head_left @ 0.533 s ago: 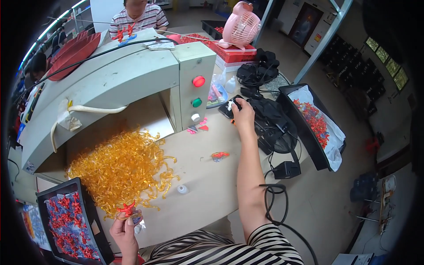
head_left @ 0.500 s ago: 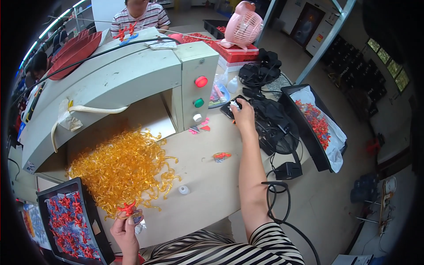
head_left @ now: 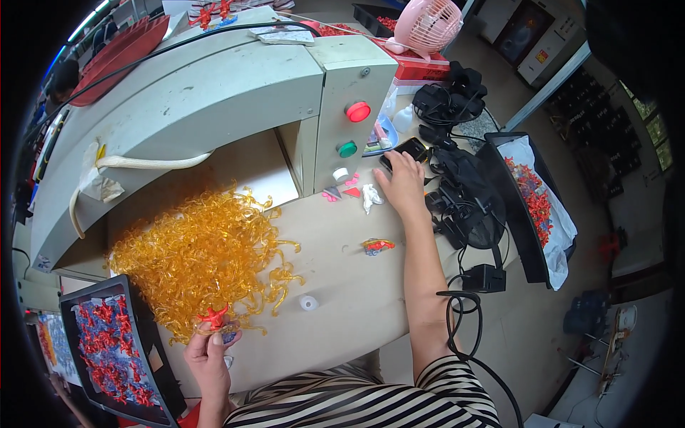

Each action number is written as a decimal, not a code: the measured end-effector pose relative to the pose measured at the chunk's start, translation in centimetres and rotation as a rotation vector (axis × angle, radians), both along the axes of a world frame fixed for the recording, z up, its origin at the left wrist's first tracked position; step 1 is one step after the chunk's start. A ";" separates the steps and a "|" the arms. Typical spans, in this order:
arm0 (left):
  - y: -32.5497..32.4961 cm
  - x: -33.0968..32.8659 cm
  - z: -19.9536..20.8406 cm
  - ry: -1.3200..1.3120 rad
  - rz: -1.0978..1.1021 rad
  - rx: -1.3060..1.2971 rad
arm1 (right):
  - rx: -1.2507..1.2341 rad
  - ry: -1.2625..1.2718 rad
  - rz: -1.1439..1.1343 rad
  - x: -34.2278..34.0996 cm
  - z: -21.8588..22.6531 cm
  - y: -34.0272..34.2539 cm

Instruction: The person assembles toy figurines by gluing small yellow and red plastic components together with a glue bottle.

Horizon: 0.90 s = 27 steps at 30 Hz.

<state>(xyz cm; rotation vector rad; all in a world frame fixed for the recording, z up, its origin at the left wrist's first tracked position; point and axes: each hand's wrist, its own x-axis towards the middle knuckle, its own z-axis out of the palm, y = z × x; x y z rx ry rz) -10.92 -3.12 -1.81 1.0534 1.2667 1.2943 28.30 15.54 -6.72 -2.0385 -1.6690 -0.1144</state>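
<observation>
My left hand (head_left: 208, 360) pinches a small red plastic figure (head_left: 214, 316) with a clear bluish part below it, just over the near edge of a heap of amber, curled plastic pieces (head_left: 207, 250). Reaching across the table, my right hand (head_left: 402, 182) lies with fingers apart at a black phone (head_left: 414, 148), its fingertips touching or covering the near side. Whether it grips the phone I cannot tell. Beside that hand rests a crumpled white piece (head_left: 371, 197). Closer to me are a red-and-clear figure (head_left: 378, 246) and a small white round cap or bottle (head_left: 308, 302).
A grey machine (head_left: 214, 93) with coloured buttons arches over the heap. Black trays of red and blue figures stand at the left (head_left: 153, 364) and right (head_left: 542, 250). Black straps and cables (head_left: 467, 200) lie beside my right forearm. A pink fan (head_left: 428, 28) stands behind.
My right hand has let go of the crumpled white piece, which now lies on the table, and has uncurled by the phone. My left hand still holds its figure. The view has shifted.
</observation>
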 end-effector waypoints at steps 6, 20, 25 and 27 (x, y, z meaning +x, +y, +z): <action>0.0 0.1 -0.5 -0.032 -0.044 -0.010 | -0.037 -0.056 0.040 -0.1 -0.2 -0.2; -0.3 0.0 -0.9 -0.013 -0.053 -0.019 | 0.157 0.178 0.068 -0.5 2.0 -7.1; -0.4 -0.1 -1.2 -0.036 -0.048 -0.047 | 0.035 0.145 0.118 -1.7 1.6 -7.2; -0.2 0.0 -1.0 -0.037 -0.055 -0.037 | 0.015 0.124 0.157 -2.0 1.6 -7.2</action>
